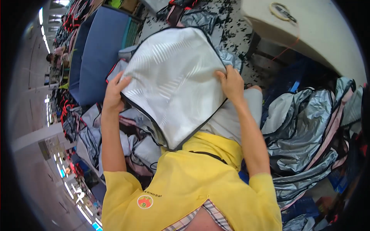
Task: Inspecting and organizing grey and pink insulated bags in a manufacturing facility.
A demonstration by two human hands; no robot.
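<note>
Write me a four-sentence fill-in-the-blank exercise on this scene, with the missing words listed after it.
1. The left hand and right hand hold a silvery-white striped fabric panel with ____ edging.
2. The short-sleeved fabric shirt the person wears is ____.
3. A heap of crumpled, shiny silver fabric lies toward the picture's ____ edge.
4. The large, smooth blue-grey surface is nearer the person's ____ hand.

Missing words: black; yellow; right; left.

Has tube lamps (41, 16) at left, cream table (327, 30) at upper right, grey floor (149, 29) strewn with dark scraps (234, 32).
</note>
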